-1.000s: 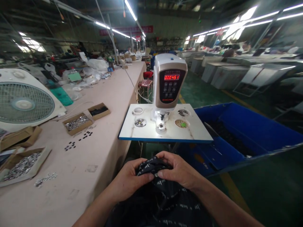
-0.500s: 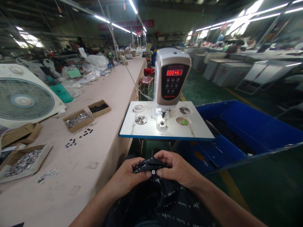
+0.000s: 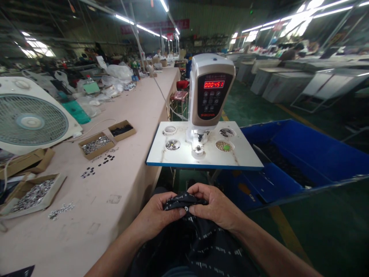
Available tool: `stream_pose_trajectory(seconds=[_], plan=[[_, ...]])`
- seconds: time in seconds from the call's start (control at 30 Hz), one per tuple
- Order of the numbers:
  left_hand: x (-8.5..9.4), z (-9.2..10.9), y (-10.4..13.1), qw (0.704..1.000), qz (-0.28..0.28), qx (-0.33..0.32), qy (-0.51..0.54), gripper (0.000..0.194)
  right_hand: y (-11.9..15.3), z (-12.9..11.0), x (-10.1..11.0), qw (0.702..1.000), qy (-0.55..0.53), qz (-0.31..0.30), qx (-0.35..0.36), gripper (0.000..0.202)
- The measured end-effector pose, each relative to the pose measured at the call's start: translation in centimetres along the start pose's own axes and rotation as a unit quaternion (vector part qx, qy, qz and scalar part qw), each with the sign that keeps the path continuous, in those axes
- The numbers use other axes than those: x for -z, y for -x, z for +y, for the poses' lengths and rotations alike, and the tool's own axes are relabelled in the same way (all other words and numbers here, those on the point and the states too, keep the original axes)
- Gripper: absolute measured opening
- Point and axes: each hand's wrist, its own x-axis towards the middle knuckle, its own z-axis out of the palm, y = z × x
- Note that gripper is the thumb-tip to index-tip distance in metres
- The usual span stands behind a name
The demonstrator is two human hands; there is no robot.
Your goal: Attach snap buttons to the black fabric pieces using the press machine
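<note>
A black garment (image 3: 213,246) with small white lettering lies over my lap, its upper edge raised between my two hands. On that edge sits a small round metal snap button (image 3: 186,209). My left hand (image 3: 160,213) pinches the cloth, its thumb at the left side of the snap. From the other side my right hand (image 3: 215,204) grips the same cloth, thumb close to the snap. Just beyond my hands stands a snap-fastening machine (image 3: 211,92) with a red number display. Its white tabletop (image 3: 184,159) has round cups of small parts.
Along the left runs a long covered table (image 3: 115,215). It carries a fan (image 3: 31,119), a box of metal snap parts (image 3: 96,146), another such box (image 3: 36,196) and loose parts (image 3: 61,209). A large blue bin (image 3: 331,154) with dark contents stands at the right.
My hands keep their hold on the garment, with the thumbs slightly nearer the snap. The surroundings have shifted a little in view as my head moved.
</note>
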Motion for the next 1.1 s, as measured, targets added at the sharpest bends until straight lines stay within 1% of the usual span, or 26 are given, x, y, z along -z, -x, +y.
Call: stream_pose_trajectory(seconds=[0.17,0.5,0.67,0.9,1.1], plan=[[-0.2,0.1,0.0,1.000,0.005,0.005,-0.022,0.033,0.0,0.4,0.0,1.000,0.017,0.003,-0.001,0.025],[-0.7,0.2,0.4,1.000,-0.016,0.015,-0.007,0.031,0.2,1.0,-0.3,0.998,0.064,0.013,0.013,0.023],[-0.8,0.3,0.4,0.999,-0.033,0.021,0.005,0.032,0.3,1.4,0.0,0.999,0.050,0.003,0.021,0.025],[-1.0,0.2,0.4,0.999,-0.030,0.016,0.001,0.032,0.4,1.3,0.2,0.999,0.042,-0.001,0.027,0.025],[-1.2,0.3,0.5,0.998,-0.044,0.033,-0.002,0.029,0.5,1.2,0.6,1.000,0.016,-0.015,0.011,0.026]])
